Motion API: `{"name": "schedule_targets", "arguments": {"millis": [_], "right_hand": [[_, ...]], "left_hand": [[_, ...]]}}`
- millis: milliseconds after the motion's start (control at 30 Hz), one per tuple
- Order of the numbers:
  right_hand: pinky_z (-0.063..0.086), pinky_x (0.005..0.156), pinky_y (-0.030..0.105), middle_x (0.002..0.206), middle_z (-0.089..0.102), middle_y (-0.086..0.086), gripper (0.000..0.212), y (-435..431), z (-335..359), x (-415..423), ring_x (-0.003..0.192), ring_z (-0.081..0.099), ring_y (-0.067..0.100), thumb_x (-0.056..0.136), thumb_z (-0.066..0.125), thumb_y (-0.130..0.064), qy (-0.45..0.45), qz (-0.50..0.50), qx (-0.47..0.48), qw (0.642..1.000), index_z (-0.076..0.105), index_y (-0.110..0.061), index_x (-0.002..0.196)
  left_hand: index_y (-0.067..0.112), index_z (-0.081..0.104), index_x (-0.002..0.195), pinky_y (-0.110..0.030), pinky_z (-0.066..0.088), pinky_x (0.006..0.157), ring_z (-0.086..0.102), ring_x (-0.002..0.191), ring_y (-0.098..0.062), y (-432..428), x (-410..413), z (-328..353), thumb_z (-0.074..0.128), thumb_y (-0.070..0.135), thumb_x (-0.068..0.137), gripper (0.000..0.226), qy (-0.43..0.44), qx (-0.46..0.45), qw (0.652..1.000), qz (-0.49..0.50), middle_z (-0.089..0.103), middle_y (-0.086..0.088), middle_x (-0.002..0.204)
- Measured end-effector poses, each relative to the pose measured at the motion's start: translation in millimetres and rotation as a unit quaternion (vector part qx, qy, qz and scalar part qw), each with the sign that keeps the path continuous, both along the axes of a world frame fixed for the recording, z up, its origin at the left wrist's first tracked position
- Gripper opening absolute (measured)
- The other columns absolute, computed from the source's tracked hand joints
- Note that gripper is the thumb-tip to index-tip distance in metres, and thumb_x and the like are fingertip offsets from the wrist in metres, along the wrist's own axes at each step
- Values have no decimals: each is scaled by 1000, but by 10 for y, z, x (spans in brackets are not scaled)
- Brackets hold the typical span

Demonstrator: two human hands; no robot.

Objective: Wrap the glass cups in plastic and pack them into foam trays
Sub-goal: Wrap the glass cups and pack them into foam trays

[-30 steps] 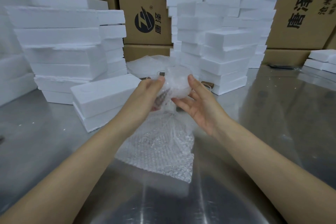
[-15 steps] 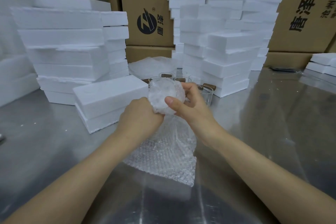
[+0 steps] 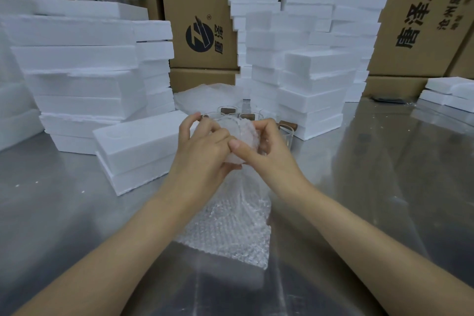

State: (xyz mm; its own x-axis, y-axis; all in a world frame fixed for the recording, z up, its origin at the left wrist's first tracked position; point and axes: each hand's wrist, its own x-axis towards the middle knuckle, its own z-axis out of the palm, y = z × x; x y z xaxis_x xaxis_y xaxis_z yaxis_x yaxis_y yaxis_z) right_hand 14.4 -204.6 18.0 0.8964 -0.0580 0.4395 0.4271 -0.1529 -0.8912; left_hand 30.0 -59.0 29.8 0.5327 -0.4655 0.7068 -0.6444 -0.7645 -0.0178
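I note both forearms extended, meeting above the table [image 3: 77,213]. The left hand [image 3: 202,151] and right hand [image 3: 266,155] each curl fingers round the bubble-wrapped cup [image 3: 241,131], gripping it.

- The left hand [image 3: 202,147] is held forward, fingers curled round the wrapped cup [image 3: 242,132].
- The right hand [image 3: 268,154] is curled round its other side, thumb laid across.

My head camera looks forward and down, close over my left hand [image 3: 202,154] and right hand [image 3: 269,156], toward foam stacks [image 3: 316,82].
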Motion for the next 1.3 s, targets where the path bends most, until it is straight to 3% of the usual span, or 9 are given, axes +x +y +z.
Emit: {"name": "schedule_targets", "arguments": {"millis": [167,300,433,533,700,800,1033,1167,1300], "right_hand": [[48,80,21,91,60,-13,18,-280,240,89,89,59,8,94,48,-37,-109,-78,-140,981,59,-24,98],[37,101,30,128,49,11,39,-739,664,473,122,46,22,88,51,-3,-230,-342,-255,875,53,-7,127],[23,114,40,147,36,13,50,-1200,1065,982,141,23,29,95,53,-22,-96,-398,-402,819,41,-7,141],[28,111,43,138,48,16,50,-1346,1124,1205,133,36,33,93,58,-29,-16,-378,-484,789,47,-9,137],[41,96,42,127,54,11,38,-1369,1097,1186,121,46,28,91,56,-18,-71,-402,-405,818,53,-10,128],[38,99,38,123,58,6,38,-1237,1149,952,116,51,24,90,57,-25,-189,-433,-331,817,56,-11,125],[43,74,43,94,67,10,37,-703,632,-26,87,61,28,83,72,-34,-394,-278,-380,789,68,-5,104],[51,61,43,81,67,10,37,-669,244,-256,73,65,28,77,77,-34,-344,-120,-440,821,72,-2,95],[50,75,35,91,68,3,34,-567,18,-262,85,63,19,79,77,-33,-222,1,-508,832,72,-9,103]], "left_hand": [[12,56,60,-36,25,104,62,67,-25,7,-46,79,87,30,64,36,-7,35,999,1,58,0,58],[11,61,67,-29,29,86,65,70,-28,-38,-115,68,88,30,63,34,-6,68,997,-24,64,-2,60],[21,71,91,-25,29,80,64,75,-17,-132,-153,13,95,27,49,48,-10,156,985,-72,67,10,69],[26,67,94,-26,27,84,58,75,-9,-154,-157,-86,94,17,45,56,28,222,968,-118,66,16,70],[22,60,102,-27,27,83,54,81,-13,-69,-97,-32,78,21,75,32,81,245,958,-123,64,12,77],[28,41,90,-25,25,86,48,85,-16,15,-89,34,58,37,92,19,113,254,958,-77,41,11,75],[29,47,100,-28,22,77,51,102,-24,203,-106,158,53,34,93,11,147,232,958,78,59,2,108],[19,60,100,-28,13,69,52,80,-28,237,-115,333,66,19,86,16,35,93,986,134,58,-2,82],[8,65,85,-29,20,69,51,71,-31,155,-88,316,78,6,74,18,-51,-16,993,103,53,-4,64]]}}
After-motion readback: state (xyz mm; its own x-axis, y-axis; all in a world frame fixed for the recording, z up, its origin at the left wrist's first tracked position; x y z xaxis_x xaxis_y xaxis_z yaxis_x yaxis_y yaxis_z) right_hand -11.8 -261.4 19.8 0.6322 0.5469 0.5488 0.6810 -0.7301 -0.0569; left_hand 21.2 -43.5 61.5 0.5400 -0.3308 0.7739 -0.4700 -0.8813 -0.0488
